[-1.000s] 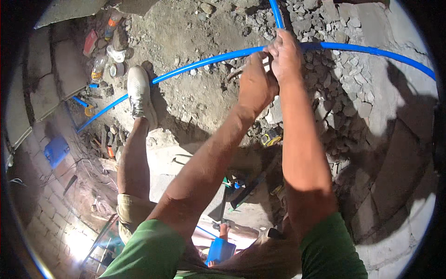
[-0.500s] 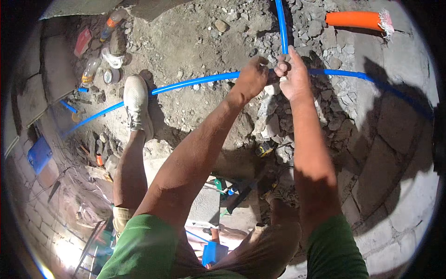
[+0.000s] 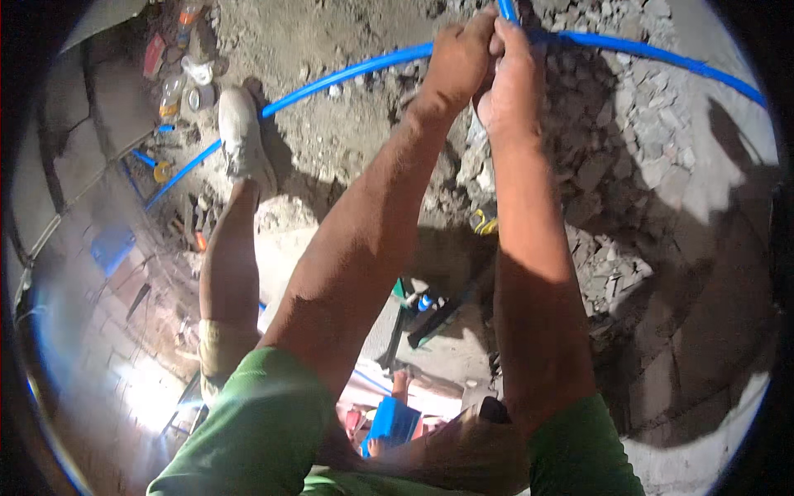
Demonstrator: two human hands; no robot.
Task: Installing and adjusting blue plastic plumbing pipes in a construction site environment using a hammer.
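Observation:
A long blue pipe (image 3: 356, 70) curves across the rubble, passing behind my hands. A second blue pipe (image 3: 508, 10) comes down from the top edge to meet them. My left hand (image 3: 457, 68) is closed at the long pipe, its fingers reaching to where the pipes come together. Pressed against it, my right hand (image 3: 514, 83) is closed around the lower end of the second pipe, thumb pointing up along it. The hands hide the spot where the pipes meet, so I cannot tell whether a fitting is there.
My shoe (image 3: 240, 124) stands over the long pipe at left. Plastic bottles (image 3: 171, 95), a tape roll (image 3: 198, 99) and short blue pipe pieces (image 3: 145, 157) lie beyond it. Broken stones (image 3: 662, 107) cover the right. A yellow-black tool (image 3: 484, 221) lies beneath my arms.
The view has shifted, so the pipes and my hands sit higher in it. My right hand's fingers, partly spread before, have closed by the second pipe, and my left hand has moved against it.

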